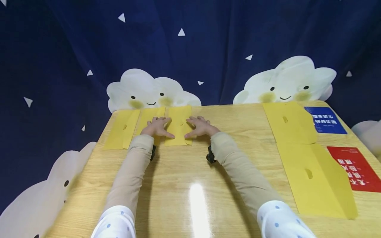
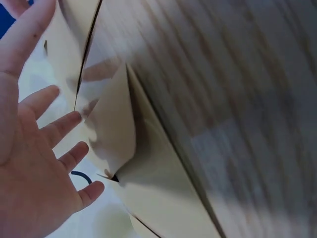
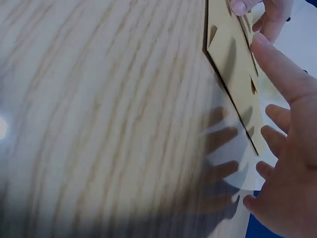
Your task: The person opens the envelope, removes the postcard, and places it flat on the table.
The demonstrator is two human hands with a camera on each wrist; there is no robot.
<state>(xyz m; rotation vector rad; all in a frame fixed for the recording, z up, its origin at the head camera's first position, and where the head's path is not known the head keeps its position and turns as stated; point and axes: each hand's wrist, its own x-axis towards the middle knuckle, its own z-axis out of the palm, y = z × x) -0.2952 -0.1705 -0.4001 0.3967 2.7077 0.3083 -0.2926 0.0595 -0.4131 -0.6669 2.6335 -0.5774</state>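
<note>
- Where the wooden table [image 1: 175,168] nears its far edge, three yellow envelopes lie in a row, and the envelope [image 1: 178,128] at the row's right end sits between the person's hands.
- It lies flat, its long axis running away from the person, so a hand faces each long side.
- To its left is the left hand [image 1: 156,128], over the middle envelope [image 1: 151,112]; to its right is the right hand [image 1: 203,127]. Neither is clearly nearer, though the left reaches slightly farther over its side.
- Both hands have spread fingers, pinching nothing; the right fingers [image 3: 273,141] stand apart from their shadows on the table.
- Both thumbs point inward at the near half; whether their tips touch the paper cannot be told.
- Plain yellow, the envelope shows what looks like a flap [image 1: 189,142], round-cornered, at its near right corner.
- Near its middle is a small curved cut [image 1: 181,124].
</note>
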